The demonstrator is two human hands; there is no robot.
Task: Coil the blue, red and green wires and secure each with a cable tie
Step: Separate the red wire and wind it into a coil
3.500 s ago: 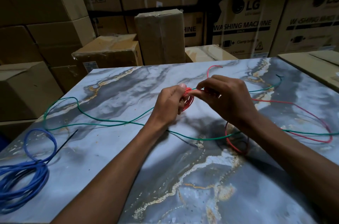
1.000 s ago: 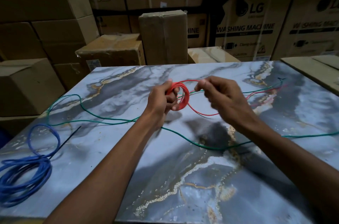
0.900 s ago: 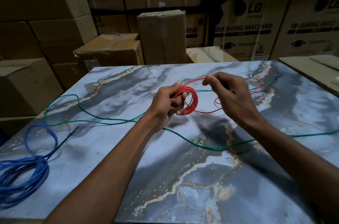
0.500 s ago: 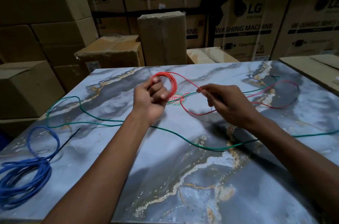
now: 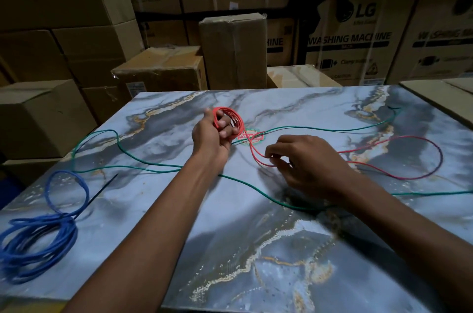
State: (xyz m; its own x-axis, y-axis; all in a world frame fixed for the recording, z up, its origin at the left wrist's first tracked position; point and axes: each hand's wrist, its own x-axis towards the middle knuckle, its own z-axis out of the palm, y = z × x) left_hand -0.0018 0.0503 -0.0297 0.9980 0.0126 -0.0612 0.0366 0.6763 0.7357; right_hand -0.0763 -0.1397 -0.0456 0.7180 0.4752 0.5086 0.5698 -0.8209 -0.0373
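Observation:
My left hand (image 5: 213,137) grips a small coil of red wire (image 5: 231,119), its fingers through the loops, held above the middle of the marble table (image 5: 256,248). From the coil the red wire's loose run (image 5: 414,177) drops to my right hand (image 5: 304,161), which pinches it low over the table; beyond that it makes a wide loop at the right. The green wire (image 5: 143,163) lies uncoiled across the table, passing under both forearms. A blue wire coil (image 5: 38,238) lies at the near left, with a black cable tie (image 5: 98,192) beside it.
Cardboard boxes (image 5: 158,72) stand stacked behind and to the left of the table, and another box (image 5: 440,92) edges in at the right. A round red sticker (image 5: 252,136) marks the table just below the coil.
The left hand has lifted the red coil up and left, away from the right hand. The right hand has dropped lower and now pinches the wire further along. The loose red loop has spread right.

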